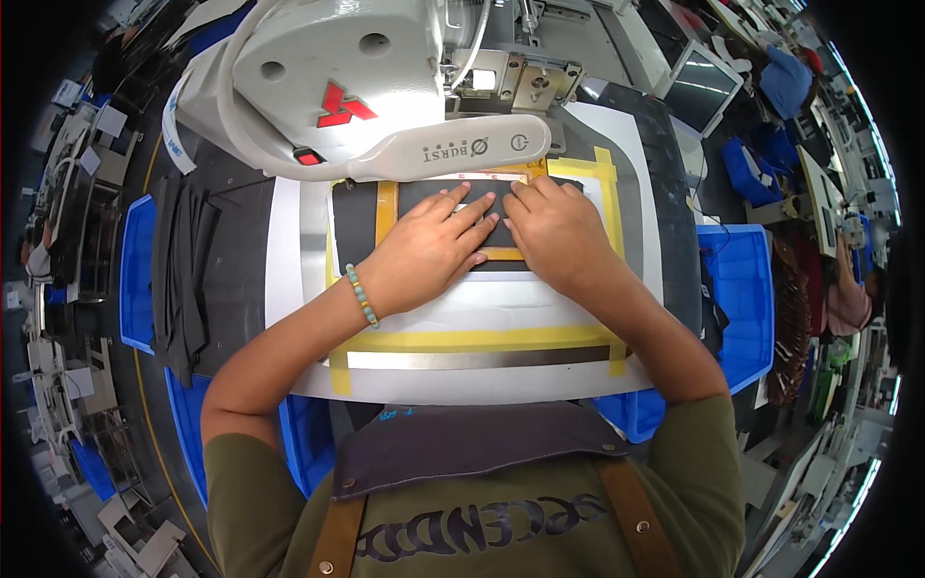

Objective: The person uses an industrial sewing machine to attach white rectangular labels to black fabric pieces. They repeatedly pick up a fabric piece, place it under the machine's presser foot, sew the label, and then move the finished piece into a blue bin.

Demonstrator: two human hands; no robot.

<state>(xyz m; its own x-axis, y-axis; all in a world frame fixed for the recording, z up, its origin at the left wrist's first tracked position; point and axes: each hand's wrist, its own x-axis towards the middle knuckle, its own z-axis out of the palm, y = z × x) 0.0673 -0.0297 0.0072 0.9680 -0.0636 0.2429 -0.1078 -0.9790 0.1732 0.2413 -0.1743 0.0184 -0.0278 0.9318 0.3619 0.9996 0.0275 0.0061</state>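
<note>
A dark, flat piece of fabric (pixel 358 229) lies on a white sheet (pixel 453 306) under the sewing machine. Amber strips (pixel 386 210) form a frame on top of it. My left hand (pixel 429 243) rests flat on the fabric inside this frame, fingers spread, a beaded bracelet at the wrist. Close beside it, my right hand (pixel 564 231) bends its fingers down at the frame's upper right corner. What lies under those fingertips is hidden. A narrow pale strip (pixel 482 177) runs along the far edge, just beyond my fingertips.
The large sewing machine head (pixel 337 72) and a grey lamp-like handle (pixel 453 149) overhang the far side of the work. Yellow tape (pixel 472 340) borders the sheet. Dark cloth (pixel 178 260) hangs at the left. Blue bins (pixel 737 299) stand on both sides. A monitor (pixel 701 87) is at far right.
</note>
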